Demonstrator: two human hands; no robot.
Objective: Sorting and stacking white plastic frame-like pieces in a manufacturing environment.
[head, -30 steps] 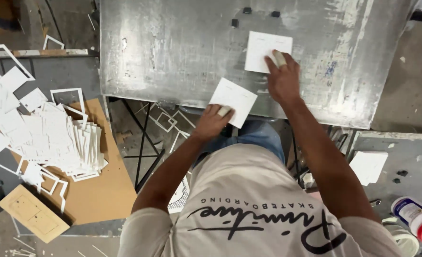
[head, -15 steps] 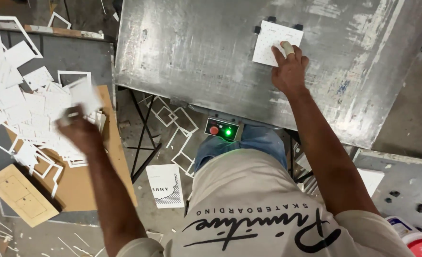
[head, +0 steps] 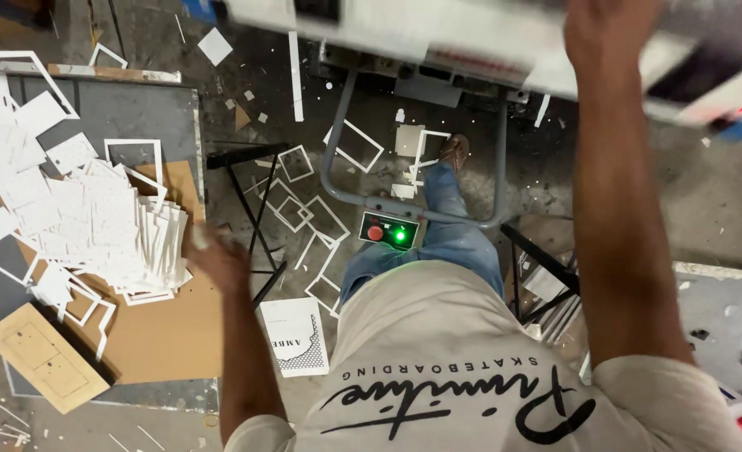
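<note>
I see my left hand (head: pixel 220 261) blurred beside the white card pile (head: pixel 95 222) on brown cardboard (head: pixel 166 335); right hand (head: pixel 610 29) up at the press (head: pixel 438 42); cutout frames (head: pixel 304 213) litter the floor. Grips: cannot tell.

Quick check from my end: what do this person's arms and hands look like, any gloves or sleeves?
Both arms are bare below short, light grey T-shirt sleeves. The left hand and right hand wear no gloves; both are motion-blurred, so rings cannot be ruled out. No watch or wristband shows on either forearm.
</note>
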